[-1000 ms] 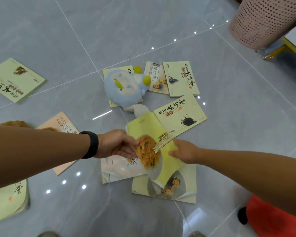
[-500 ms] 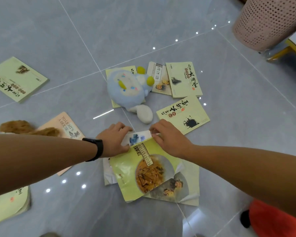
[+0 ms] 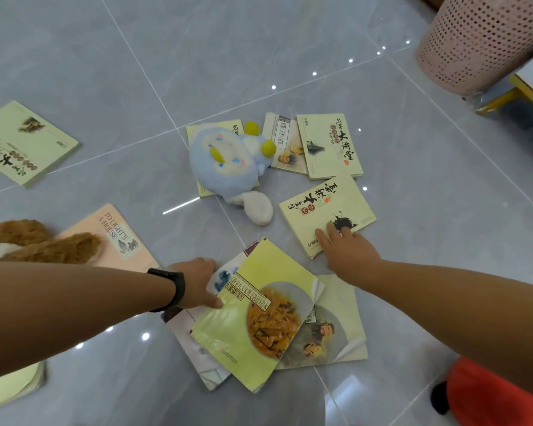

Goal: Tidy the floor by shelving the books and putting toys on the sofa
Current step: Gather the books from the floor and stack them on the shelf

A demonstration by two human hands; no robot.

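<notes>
Nearest, small pile of paperbacks [image 3: 253, 318] on floor [image 3: 290, 41], left hand [image 3: 197, 285] at its edge, thumb on top cover; rest of fingers hidden, so grip cannot be told. Beyond, right hand [image 3: 346, 249] flat, fingers straight, on pale book [image 3: 326, 210]. Likely thin, floppy, slick covers: best pinched at spine. Farther, blue plush [image 3: 225, 167]: soft, light.

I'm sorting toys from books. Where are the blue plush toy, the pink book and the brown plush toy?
blue plush toy [image 3: 225, 162]: head view, on its round body.
pink book [image 3: 117, 238]: head view, on its cover.
brown plush toy [image 3: 56, 247]: head view, on its fur.
</notes>
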